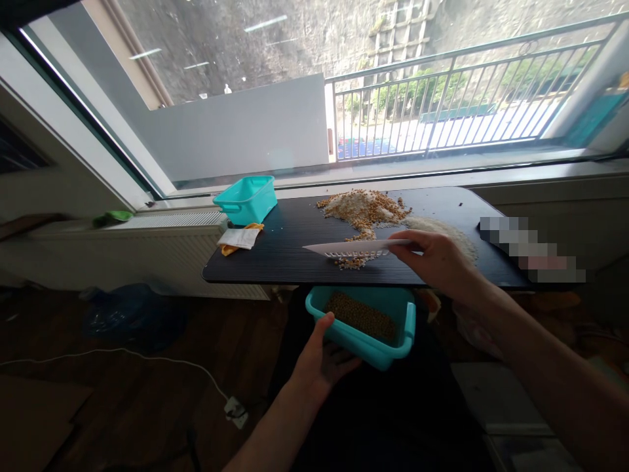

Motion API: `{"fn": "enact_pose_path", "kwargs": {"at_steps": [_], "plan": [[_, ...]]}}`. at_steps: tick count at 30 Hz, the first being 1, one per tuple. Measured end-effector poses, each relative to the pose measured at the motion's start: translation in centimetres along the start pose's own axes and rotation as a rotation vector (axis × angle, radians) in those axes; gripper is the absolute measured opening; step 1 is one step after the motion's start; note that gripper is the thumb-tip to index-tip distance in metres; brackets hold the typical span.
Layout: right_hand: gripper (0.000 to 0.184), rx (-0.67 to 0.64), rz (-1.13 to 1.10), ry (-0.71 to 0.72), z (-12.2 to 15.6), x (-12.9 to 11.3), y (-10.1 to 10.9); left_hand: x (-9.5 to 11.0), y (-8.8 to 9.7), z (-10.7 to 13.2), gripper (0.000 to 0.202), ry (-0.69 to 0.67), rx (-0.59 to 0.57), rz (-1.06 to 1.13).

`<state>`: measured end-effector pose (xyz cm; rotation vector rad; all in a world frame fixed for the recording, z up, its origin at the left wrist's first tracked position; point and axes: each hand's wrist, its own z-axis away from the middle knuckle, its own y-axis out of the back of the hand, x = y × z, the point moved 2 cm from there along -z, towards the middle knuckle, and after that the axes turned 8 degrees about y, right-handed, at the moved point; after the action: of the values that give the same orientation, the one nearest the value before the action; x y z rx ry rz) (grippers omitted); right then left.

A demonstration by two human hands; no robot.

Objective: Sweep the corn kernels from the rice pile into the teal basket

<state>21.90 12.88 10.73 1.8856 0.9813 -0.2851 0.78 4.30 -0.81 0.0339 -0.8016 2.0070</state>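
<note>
My left hand (319, 364) grips the near side of a teal plastic bin (393, 344), held below the front edge of the black table (275, 255). The bin holds brownish beans (361, 316). My right hand (435, 259) is closed on a flat white slotted scraper (351, 248) lying on the table. A small heap of beans (351, 263) sits under the scraper near the table's edge. Farther back lies a large mixed pile of beans and white rice (363, 208).
A second teal bin (246, 198) stands at the table's back left, with a white and orange packet (240, 238) beside it. White rice (452, 233) is spread right of my hand. A radiator, window and balcony railing lie behind. A cable and plug lie on the floor.
</note>
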Motion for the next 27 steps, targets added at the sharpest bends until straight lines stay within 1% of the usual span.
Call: {"fn": "enact_pose_path", "kwargs": {"at_steps": [3, 8, 12, 16, 21, 27], "plan": [[0.030, -0.015, -0.057, 0.000, 0.2, -0.8, 0.3, 0.0, 0.0, -0.1, 0.057, 0.009, -0.006, 0.009], [0.030, 0.053, -0.043, 0.023, 0.9, -1.8, 1.6, 0.0, 0.2, -0.2, 0.054, -0.006, -0.011, -0.013], [0.027, 0.044, -0.038, 0.014, 1.2, -1.9, 1.6, 0.1, 0.5, -0.1, 0.051, -0.025, -0.013, -0.012], [0.028, 0.067, -0.033, -0.048, 1.8, -1.3, 1.4, 0.2, 0.6, 0.1, 0.053, -0.017, -0.007, 0.008], [0.032, 0.096, -0.002, -0.099, 3.0, -0.4, 2.1, 0.3, 0.7, -0.1, 0.057, -0.003, 0.001, 0.029], [0.039, 0.071, -0.013, -0.266, 4.8, -0.5, 3.4, 0.0, 0.6, -0.3, 0.059, 0.009, 0.001, 0.009]]}}
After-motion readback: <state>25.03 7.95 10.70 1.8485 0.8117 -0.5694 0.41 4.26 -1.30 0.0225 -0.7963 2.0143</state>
